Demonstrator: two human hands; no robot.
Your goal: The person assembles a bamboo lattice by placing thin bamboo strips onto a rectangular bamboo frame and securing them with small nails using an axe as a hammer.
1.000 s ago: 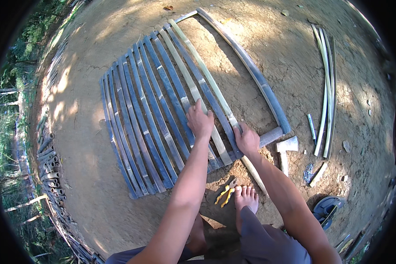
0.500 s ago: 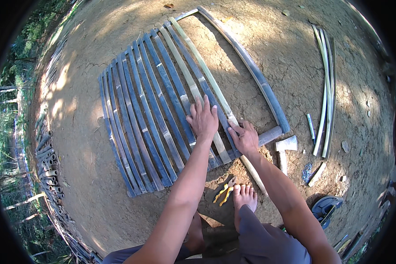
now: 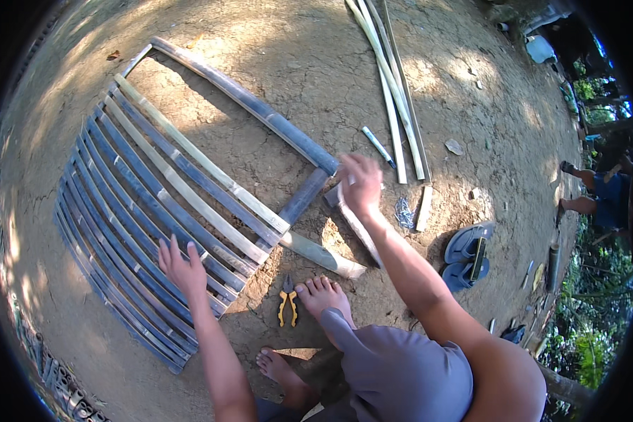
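A slatted bamboo panel (image 3: 183, 204) lies on the ground to the left, its dark and pale strips resting across bamboo poles. My left hand (image 3: 183, 269) is over its near strips with fingers spread, holding nothing; whether it touches them is unclear. At the panel's right edge runs a thick dark bamboo pole (image 3: 250, 112), apart from the strips. My right hand (image 3: 361, 184) is beside that pole's near end, just above a hatchet (image 3: 359, 228). Motion blurs its fingers, and it partly covers the hatchet's head. Yellow-handled pliers (image 3: 288, 302) lie by my right foot.
Long loose bamboo strips (image 3: 394, 91), a marker pen (image 3: 379, 145), a small heap of nails (image 3: 404, 212) and a short bamboo piece (image 3: 424, 209) lie to the right. Sandals (image 3: 465, 254) are nearer me. Another person (image 3: 607, 193) is at the far right. Cut bamboo tubes (image 3: 56, 380) are piled lower left.
My view has swung right. The right hand has left the pale strip at the panel's edge and moved to the hatchet. My left hand has lifted or slid back toward the panel's near side.
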